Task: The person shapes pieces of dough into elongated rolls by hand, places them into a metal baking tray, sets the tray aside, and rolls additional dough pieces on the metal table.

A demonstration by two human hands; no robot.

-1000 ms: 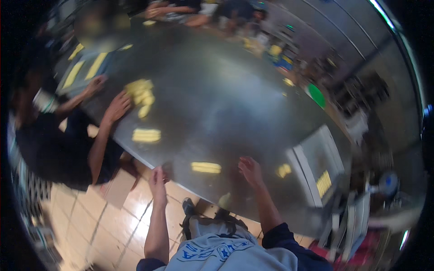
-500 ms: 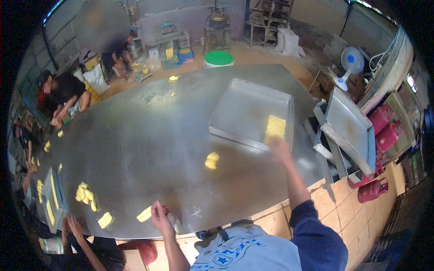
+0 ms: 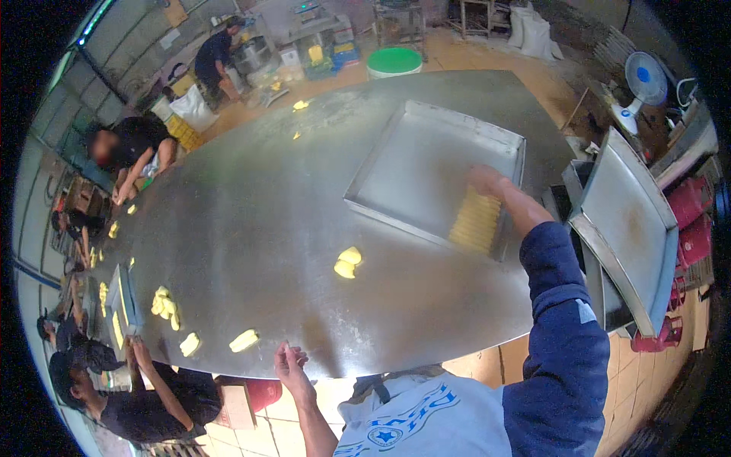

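Observation:
My right hand (image 3: 489, 181) reaches into the square metal tray (image 3: 403, 152) at the right of the steel table (image 3: 244, 228). It is at the upper end of a row of pale yellow dough strips (image 3: 474, 227); its fingers are bent and blurred, so their grip cannot be made out. My left hand (image 3: 293, 364) hovers at the near edge with loosely curled, separated fingers and nothing visible in them. A yellow dough piece (image 3: 244, 340) lies just left of it. Two dough lumps (image 3: 347, 261) lie near the middle.
Several co-workers (image 3: 137, 404) work along the left side near dough piles (image 3: 164, 306) and a narrow tray (image 3: 126, 305). More trays (image 3: 624, 228) lean at the right beside red gas cylinders (image 3: 689, 244). A fan (image 3: 646, 78) and green-lidded bucket (image 3: 394, 61) stand behind.
My view has swung rightward since a second ago. My right hand has moved from above the bare tabletop into the tray, then farther up the strips. My left hand remains near the edge.

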